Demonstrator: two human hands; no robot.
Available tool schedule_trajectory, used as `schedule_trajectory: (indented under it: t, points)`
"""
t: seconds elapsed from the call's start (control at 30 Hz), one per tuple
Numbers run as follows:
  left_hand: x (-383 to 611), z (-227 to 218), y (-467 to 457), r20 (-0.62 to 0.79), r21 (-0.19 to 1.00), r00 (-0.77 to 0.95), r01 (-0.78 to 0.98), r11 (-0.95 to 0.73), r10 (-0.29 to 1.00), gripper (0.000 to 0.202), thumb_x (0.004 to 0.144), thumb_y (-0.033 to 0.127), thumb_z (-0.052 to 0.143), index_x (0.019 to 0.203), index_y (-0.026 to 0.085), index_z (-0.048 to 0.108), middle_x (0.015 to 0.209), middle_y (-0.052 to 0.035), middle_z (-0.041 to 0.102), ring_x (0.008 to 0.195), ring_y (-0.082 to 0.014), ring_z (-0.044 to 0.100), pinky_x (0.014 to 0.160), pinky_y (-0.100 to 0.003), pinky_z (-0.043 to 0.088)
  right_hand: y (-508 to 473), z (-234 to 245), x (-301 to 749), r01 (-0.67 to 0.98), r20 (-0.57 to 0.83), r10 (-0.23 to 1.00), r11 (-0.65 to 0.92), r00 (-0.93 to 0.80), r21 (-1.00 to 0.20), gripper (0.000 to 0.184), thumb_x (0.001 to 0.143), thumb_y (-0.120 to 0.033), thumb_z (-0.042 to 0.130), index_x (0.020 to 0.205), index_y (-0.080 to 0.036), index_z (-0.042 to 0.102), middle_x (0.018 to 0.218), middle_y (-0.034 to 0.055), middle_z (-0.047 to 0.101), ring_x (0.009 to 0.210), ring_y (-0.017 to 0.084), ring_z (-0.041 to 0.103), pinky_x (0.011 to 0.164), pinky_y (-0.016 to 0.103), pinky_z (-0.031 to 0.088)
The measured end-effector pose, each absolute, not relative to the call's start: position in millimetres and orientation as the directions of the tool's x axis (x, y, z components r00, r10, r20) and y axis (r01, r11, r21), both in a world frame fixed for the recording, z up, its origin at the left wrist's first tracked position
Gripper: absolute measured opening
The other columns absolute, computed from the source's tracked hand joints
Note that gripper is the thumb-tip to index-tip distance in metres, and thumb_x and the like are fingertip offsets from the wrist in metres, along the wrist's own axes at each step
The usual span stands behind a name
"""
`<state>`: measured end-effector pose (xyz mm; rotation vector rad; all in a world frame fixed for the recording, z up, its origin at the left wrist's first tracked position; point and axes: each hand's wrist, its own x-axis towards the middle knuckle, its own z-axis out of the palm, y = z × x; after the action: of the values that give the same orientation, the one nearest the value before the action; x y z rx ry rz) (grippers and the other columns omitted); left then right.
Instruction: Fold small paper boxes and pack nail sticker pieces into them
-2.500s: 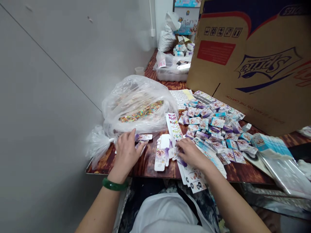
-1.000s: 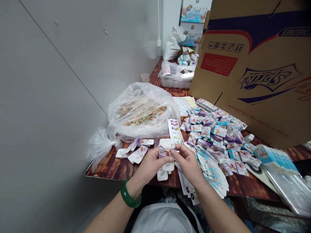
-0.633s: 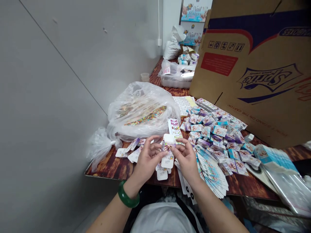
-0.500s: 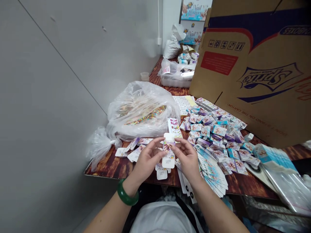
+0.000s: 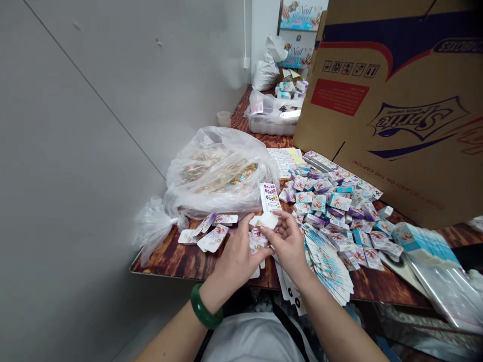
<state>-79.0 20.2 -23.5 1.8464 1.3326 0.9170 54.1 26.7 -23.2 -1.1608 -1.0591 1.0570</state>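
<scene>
Between my two hands is a small white and purple carton [image 5: 258, 238] with a white end flap standing out at its top. My left hand [image 5: 238, 254] wraps the carton's left side, thumb across its lower end. My right hand [image 5: 287, 240] grips it at the upper right, its thumb by the flap. Just beyond my fingers lies a sticker sheet [image 5: 270, 197] with coloured nail shapes. Flat purple-and-white cartons [image 5: 214, 237] rest to the left of my left hand. A fan of blue-and-white cards [image 5: 329, 266] lies right of my right hand.
A clear plastic bag [image 5: 222, 171] with colourful contents sits behind my hands, near the grey wall [image 5: 83, 151]. Many small folded boxes [image 5: 339, 203] are heaped at the right, before a large cardboard box [image 5: 385, 110]. Plastic sleeves [image 5: 441, 286] lie at the table's right edge.
The carton was held upright, flat side showing, by both hands' fingertips. Now it is tilted and lower, my left hand has closed round it, and its top flap is bent over to the right.
</scene>
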Motion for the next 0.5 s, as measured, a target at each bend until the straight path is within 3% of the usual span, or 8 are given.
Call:
schedule_trajectory:
  t: [0.07, 0.17, 0.23, 0.43, 0.5]
  points:
    - [-74.8, -27.7, 17.3, 0.201, 0.756, 0.227, 0.583, -0.298, 0.953, 0.057, 0.081, 0.025, 0.056, 0.132, 0.017, 0.031, 0.132, -0.0169, 0.045, 0.122, -0.0292, 0.045, 0.099, -0.048, 0.036, 24.4, -22.8, 51.5, -0.054, 0.117, 0.978, 0.128, 0.171, -0.99, 0.034, 0.071, -0.025, 0.07, 0.103, -0.022, 0.061, 0.092, 0.0042, 0.067, 0.079, 0.017, 0.062, 0.071, 0.031, 0.051]
    - [-73.4, -32.3, 16.5, 0.247, 0.679, 0.241, 0.648, -0.345, 0.939, 0.048, 0.085, 0.022, 0.047, 0.13, 0.016, 0.032, 0.128, -0.0176, 0.048, 0.12, -0.0284, 0.048, 0.097, -0.047, 0.04, 20.1, -19.2, 53.2, 0.121, 0.265, 0.958, 0.252, 0.106, -0.96, 0.013, 0.075, -0.021, 0.066, 0.087, -0.022, 0.07, 0.09, 0.005, 0.069, 0.085, 0.018, 0.063, 0.079, 0.033, 0.049]
    - [-74.2, -33.6, 17.0, 0.273, 0.637, 0.249, 0.677, -0.369, 0.929, 0.048, 0.085, 0.021, 0.046, 0.13, 0.016, 0.031, 0.126, -0.0172, 0.049, 0.118, -0.0285, 0.049, 0.095, -0.047, 0.041, 18.6, -15.9, 56.3, 0.137, 0.312, 0.948, 0.301, 0.068, -0.944, 0.011, 0.075, -0.02, 0.066, 0.084, -0.023, 0.072, 0.09, 0.0048, 0.07, 0.087, 0.019, 0.063, 0.083, 0.034, 0.048]
    - [-72.1, -35.4, 14.0, 0.332, 0.551, 0.262, 0.726, -0.412, 0.906, 0.049, 0.081, 0.015, 0.049, 0.128, 0.016, 0.031, 0.12, -0.0167, 0.052, 0.113, -0.029, 0.052, 0.091, -0.046, 0.044, 23.5, -3.0, 62.7, -0.107, 0.077, 0.994, 0.085, 0.075, -0.991, 0.008, 0.068, -0.024, 0.072, 0.075, -0.021, 0.071, 0.075, 0.0009, 0.071, 0.071, 0.017, 0.064, 0.071, 0.032, 0.051]
    - [-71.0, -35.8, 12.6, 0.366, 0.527, 0.265, 0.731, -0.433, 0.892, 0.052, 0.08, 0.014, 0.049, 0.128, 0.016, 0.03, 0.121, -0.0167, 0.051, 0.114, -0.0296, 0.051, 0.091, -0.046, 0.044, 24.5, 0.8, 63.2, -0.117, 0.068, 0.996, 0.075, 0.064, -0.99, 0.007, 0.067, -0.025, 0.073, 0.072, -0.02, 0.07, 0.071, 0.0002, 0.069, 0.068, 0.016, 0.063, 0.069, 0.031, 0.051]
